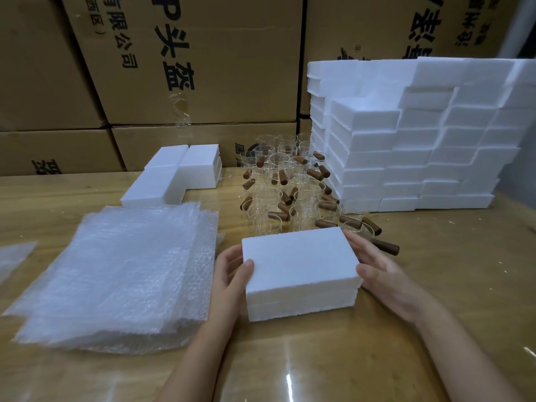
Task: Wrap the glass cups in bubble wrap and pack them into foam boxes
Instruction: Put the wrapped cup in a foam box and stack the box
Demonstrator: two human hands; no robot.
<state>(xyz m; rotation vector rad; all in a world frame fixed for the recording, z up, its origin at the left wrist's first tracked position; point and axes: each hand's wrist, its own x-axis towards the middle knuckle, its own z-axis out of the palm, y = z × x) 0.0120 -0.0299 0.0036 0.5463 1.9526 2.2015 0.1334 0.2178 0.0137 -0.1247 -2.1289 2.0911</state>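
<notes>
Stacked brown cardboard cartons [203,68] printed with black characters fill the background behind a wooden bench [435,300] with a glossy top. On the right of the bench a tall, stepped stack of white foam boxes [420,158] rises in many layers, its front edge just beside the cups. On the left, nearer the person, lies a thick, slightly fanned pile of bubble wrap sheets [121,271], with one more scrap of wrap [14,256] at the left edge of the view. Between the tall stack and the pile stands a crowded group of clear glass cups [290,187] with brown wooden handles, upright and close together in the middle of the bench. Behind the bubble wrap, toward the cartons, a small cluster of closed foam boxes [179,172] lies in an L shape. In front of the cups, in the near centre, is a single closed foam box [298,265], the seam between its lid and base showing along the front; it seems to sit on the bench, though whether it is slightly lifted cannot be told. The left hand [229,274] grips its left end, thumb on the top near the corner and fingers wrapped against the side. The right hand [383,274] holds the right end, thumb at the near top corner and fingers laid along the side toward the far corner.
</notes>
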